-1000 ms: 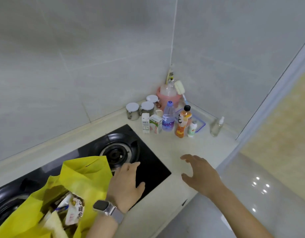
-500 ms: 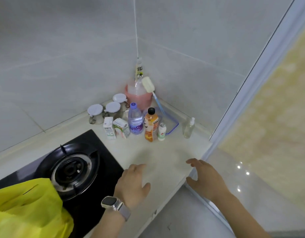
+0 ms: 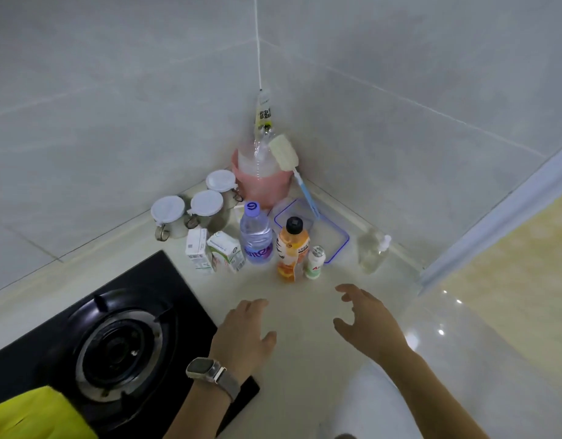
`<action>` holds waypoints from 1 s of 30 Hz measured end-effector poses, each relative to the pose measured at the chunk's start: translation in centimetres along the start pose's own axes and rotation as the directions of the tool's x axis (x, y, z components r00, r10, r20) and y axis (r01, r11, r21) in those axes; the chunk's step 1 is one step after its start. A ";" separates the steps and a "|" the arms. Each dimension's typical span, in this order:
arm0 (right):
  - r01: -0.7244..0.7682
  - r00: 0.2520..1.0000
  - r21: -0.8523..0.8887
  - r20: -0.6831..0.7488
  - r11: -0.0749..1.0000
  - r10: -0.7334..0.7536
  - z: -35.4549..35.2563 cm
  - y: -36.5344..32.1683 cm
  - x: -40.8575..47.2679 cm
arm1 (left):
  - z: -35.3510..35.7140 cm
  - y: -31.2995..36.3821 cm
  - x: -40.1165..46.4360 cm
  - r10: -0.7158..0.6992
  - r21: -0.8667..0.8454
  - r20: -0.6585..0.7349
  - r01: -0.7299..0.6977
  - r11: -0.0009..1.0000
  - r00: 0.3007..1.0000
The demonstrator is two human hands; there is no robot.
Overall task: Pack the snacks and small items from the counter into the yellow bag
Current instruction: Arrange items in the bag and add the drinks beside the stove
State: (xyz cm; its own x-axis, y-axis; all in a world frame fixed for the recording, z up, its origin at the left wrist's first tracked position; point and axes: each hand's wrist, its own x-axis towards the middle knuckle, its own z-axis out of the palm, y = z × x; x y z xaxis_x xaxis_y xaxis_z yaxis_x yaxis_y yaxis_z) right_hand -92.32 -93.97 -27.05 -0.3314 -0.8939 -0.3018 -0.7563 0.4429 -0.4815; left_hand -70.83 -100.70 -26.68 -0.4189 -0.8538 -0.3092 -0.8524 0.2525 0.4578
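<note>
Colours, placed relative to the black hob (image 3: pixel 121 337): yellow bag (image 3: pixel 35 413) at its near left corner; cream counter (image 3: pixel 298 312) to its right. Beyond its far corner, two white-and-green cartons (image 3: pixel 214 251), a clear water bottle (image 3: pixel 255 237) with purple label and cap, an orange juice bottle (image 3: pixel 292 250) with black cap, and a pink tub (image 3: pixel 262 182). Grey wall tiles (image 3: pixel 114 106) behind.
</note>
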 end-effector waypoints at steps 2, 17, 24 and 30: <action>-0.019 1.000 0.055 0.011 0.998 0.018 0.5 -0.5 1.6 | -0.2 -0.4 0.5 -0.021 -0.067 -0.013 0.020 0.998 1.000; 0.048 0.996 0.167 0.066 0.985 -0.060 2.7 -0.7 14.0 | 0.6 0.7 -0.7 -0.311 -0.437 -0.143 0.222 0.871 0.940; -0.128 0.990 0.429 0.105 0.894 0.091 3.9 1.9 12.7 | 1.5 1.6 -1.1 -0.362 -0.478 -0.142 0.257 0.840 0.921; -0.211 0.970 0.606 0.226 0.767 0.088 3.0 1.4 9.2 | 1.8 2.9 -0.9 -0.361 -0.505 -0.148 0.244 0.828 0.921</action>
State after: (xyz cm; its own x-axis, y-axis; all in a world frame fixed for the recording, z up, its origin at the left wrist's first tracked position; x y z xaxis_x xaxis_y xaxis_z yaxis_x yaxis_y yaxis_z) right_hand -94.73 -101.39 -32.94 -0.2603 -0.8127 -0.5213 -0.1681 0.5698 -0.8044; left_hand -73.48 -98.35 -26.58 -0.0314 -0.9445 -0.3269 -0.6498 -0.2292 0.7248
